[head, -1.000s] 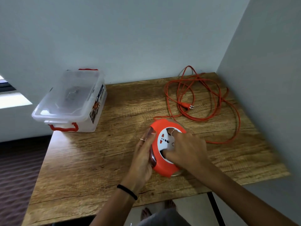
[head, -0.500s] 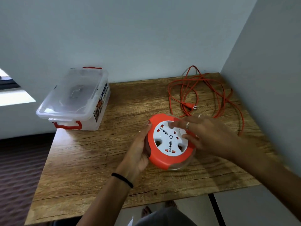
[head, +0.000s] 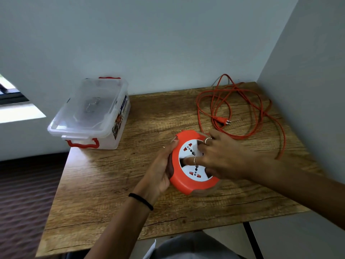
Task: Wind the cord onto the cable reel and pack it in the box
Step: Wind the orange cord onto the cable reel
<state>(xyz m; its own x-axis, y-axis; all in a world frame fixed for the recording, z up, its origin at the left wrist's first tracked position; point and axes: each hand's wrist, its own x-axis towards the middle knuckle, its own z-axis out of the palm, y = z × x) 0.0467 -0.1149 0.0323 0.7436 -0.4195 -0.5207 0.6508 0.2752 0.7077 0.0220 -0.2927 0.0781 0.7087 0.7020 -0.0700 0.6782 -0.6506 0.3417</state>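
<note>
A round orange cable reel (head: 186, 186) with a white socket face sits tilted near the middle of the wooden table (head: 104, 193). My left hand (head: 160, 169) grips its left rim. My right hand (head: 222, 159) lies over the white face, with fingers hooked into the recesses of the hub. The orange cord (head: 252, 116) lies in loose loops at the table's back right, its plug (head: 223, 121) resting among them. One strand runs from the loops toward the reel. A clear lidded plastic box (head: 93, 113) with red handles stands at the back left corner.
Grey walls close in the table at the back and on the right. The table's left and front edges drop to a dark carpeted floor (head: 24, 193). A bright window sill (head: 16, 113) shows at far left.
My right hand has swung round the reel's face, from its near side to its right and then back over the hub. The reel has turned and shifted slightly. The cord loops have shifted a little.
</note>
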